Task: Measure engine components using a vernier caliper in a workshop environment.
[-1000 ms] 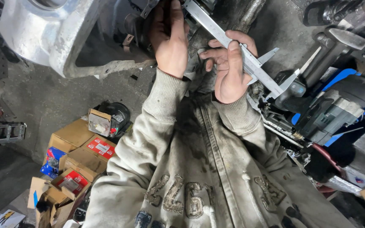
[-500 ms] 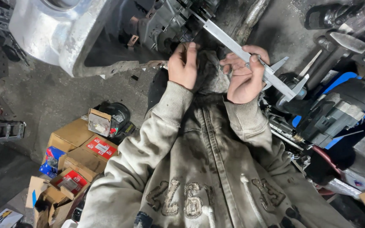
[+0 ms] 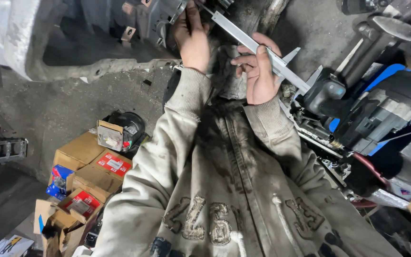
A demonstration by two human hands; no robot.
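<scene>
A large grey metal casting [image 3: 10,33] fills the upper left of the view, with a dark, greasy engine part [image 3: 153,19] tucked against it above a stained concrete floor [image 3: 63,104]. A person in a soiled beige zip jacket [image 3: 224,190] leans in over the work. To the right sit a black-and-blue power tool [image 3: 381,114] and loose clutter; to the lower left, a heap of cardboard boxes [image 3: 79,166], some with red labels, and a dark round part [image 3: 132,128] beside them.

The caliper [image 3: 243,40], a long steel bar with pointed jaws at its near end, runs diagonally from the engine part down toward the power tool. The right hand [image 3: 258,76] closes around the bar near its slide, fingers curled over the top and thumb underneath. The left hand [image 3: 191,35] presses against the engine part at the bar's far end; whether its fingers pinch the bar or only steady it cannot be told, as the fingertips are hidden.

The hold looks awkward at arm's length: grease on the fingers could let the bar slip or tilt, skewing the reading, and a dropped caliper would likely strike the floor or clutter below. The pointed jaws sit close to the right wrist.
</scene>
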